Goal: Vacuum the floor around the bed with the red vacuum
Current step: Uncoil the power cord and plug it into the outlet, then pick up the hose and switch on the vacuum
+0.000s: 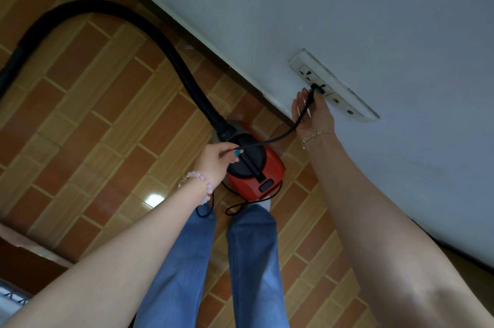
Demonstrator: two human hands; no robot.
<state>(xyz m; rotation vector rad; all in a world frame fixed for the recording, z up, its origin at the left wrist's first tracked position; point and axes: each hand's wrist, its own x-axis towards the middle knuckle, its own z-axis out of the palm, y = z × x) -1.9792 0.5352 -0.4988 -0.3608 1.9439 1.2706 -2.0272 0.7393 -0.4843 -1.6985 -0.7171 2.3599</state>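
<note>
Red vacuum (267,175) sits on tiled floor (107,119) at the wall (347,7) base, just ahead of the person's feet. Black hose (165,44) arcs up and left. Left hand (216,159) pinches power cord (280,135) above the vacuum. Right hand (315,116) grips plug (316,88) at wall socket strip (344,103).

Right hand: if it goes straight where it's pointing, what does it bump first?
Probably the white socket strip; the right hand pinches the black plug right at its second outlet.
</note>
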